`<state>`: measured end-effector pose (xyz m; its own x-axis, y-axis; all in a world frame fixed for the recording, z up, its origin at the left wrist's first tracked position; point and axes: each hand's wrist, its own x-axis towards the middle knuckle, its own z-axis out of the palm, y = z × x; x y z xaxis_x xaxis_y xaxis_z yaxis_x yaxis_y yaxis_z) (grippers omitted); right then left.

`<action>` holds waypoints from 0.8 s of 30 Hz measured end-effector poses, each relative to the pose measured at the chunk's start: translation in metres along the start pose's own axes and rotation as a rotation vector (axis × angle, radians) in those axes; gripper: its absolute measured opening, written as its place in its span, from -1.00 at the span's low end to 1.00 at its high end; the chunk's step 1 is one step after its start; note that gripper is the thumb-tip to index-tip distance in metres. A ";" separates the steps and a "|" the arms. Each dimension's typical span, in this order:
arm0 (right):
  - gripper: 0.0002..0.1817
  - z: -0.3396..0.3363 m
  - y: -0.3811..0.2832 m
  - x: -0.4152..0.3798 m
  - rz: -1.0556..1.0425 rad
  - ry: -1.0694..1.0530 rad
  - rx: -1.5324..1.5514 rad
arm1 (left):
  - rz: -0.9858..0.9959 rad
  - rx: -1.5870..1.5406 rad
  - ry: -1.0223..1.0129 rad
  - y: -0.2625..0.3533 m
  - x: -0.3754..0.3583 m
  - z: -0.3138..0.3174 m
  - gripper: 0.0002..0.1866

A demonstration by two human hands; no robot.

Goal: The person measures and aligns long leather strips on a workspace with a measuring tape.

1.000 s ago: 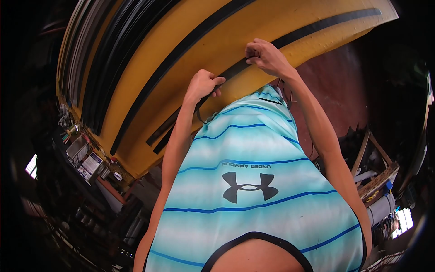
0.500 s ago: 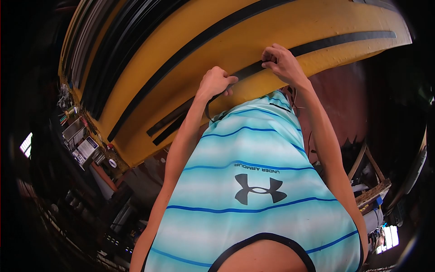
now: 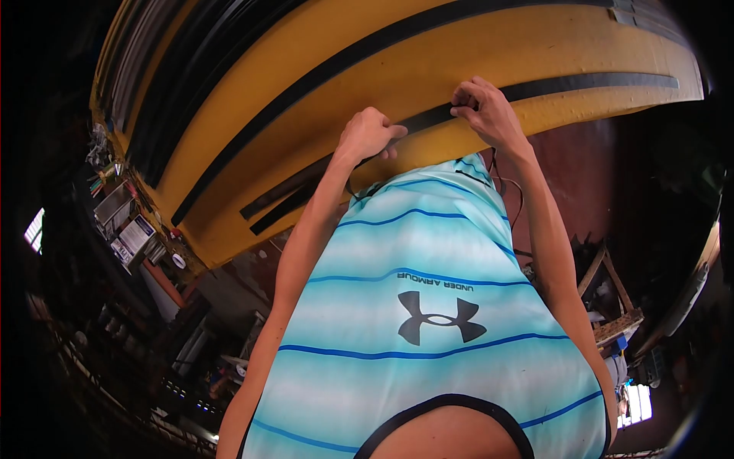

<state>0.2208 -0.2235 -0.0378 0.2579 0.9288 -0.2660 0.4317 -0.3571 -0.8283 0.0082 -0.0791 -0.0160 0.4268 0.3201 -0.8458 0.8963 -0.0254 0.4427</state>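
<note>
A long, flat black strip (image 3: 585, 83) lies near the front edge of a yellow tabletop (image 3: 321, 111). My left hand (image 3: 371, 136) is closed on this strip, thumb pressed toward the curled fingers. A short way to the right, my right hand (image 3: 485, 113) pinches the same strip between thumb and fingers. Between the two hands a stretch of the strip shows dark and flat. The fingertips of my left hand are partly hidden behind its knuckles. Beyond both hands, another long black strip (image 3: 359, 47) curves across the tabletop.
Several more black strips (image 3: 191, 80) lie side by side at the far left of the tabletop. Grey strips (image 3: 650, 21) rest at the far right corner. Papers and a labelled box (image 3: 136, 236) stand left of the table. A wooden frame (image 3: 612, 294) is at the lower right.
Both hands keep their hold and have shifted very slightly to the right in view. The camera view has tilted a little, so the table's left side sits slightly higher.
</note>
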 end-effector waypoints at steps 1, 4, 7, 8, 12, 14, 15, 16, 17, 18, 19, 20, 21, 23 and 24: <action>-0.82 0.000 0.000 0.000 -0.004 0.004 0.002 | -0.007 -0.001 -0.001 0.001 -0.001 0.000 -0.67; -0.85 0.001 -0.002 -0.001 0.002 0.010 0.009 | -0.013 0.001 0.018 0.000 0.001 0.002 -0.67; -0.85 0.002 0.001 -0.002 -0.014 0.020 0.020 | -0.013 -0.011 0.021 0.001 0.001 0.002 -0.67; -0.83 0.003 0.004 -0.002 -0.039 0.028 0.026 | -0.012 -0.005 0.023 0.000 0.001 0.002 -0.67; -0.83 0.006 0.006 -0.002 -0.061 0.053 0.038 | -0.021 -0.010 0.033 0.004 0.001 0.001 -0.68; -0.82 0.006 0.003 -0.004 -0.075 0.063 0.029 | -0.018 0.001 0.032 0.006 0.000 0.001 -0.68; -0.82 0.007 0.004 -0.004 -0.070 0.076 0.028 | -0.023 -0.017 0.039 0.006 0.001 0.001 -0.68; -0.82 0.010 0.007 -0.004 -0.091 0.083 -0.002 | -0.030 -0.037 0.046 0.006 0.001 0.002 -0.69; -0.82 0.013 0.008 -0.006 -0.113 0.088 -0.032 | -0.022 -0.030 0.043 0.005 0.002 0.002 -0.69; -0.82 0.016 0.008 -0.009 -0.111 0.095 -0.034 | -0.008 -0.031 0.039 0.004 0.004 0.003 -0.69; -0.80 0.020 0.008 -0.012 -0.184 0.170 -0.149 | 0.006 -0.034 0.037 0.003 0.006 0.003 -0.69; -0.78 0.026 0.007 -0.016 -0.258 0.242 -0.263 | 0.009 -0.035 0.038 0.001 0.009 0.002 -0.69; -0.78 0.036 0.009 -0.019 -0.260 0.241 -0.266 | 0.013 -0.018 0.028 0.000 0.010 0.002 -0.68; -0.53 0.059 0.012 -0.027 -0.392 0.304 -0.460 | 0.021 -0.009 0.021 -0.003 0.014 0.000 -0.68; -0.53 0.069 0.008 -0.030 -0.396 0.298 -0.466 | 0.051 -0.019 0.022 -0.005 0.016 0.001 -0.67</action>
<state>0.1563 -0.2476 -0.0706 0.2019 0.9551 0.2166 0.8527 -0.0626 -0.5186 0.0112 -0.0745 -0.0322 0.4688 0.3393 -0.8155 0.8710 -0.0241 0.4907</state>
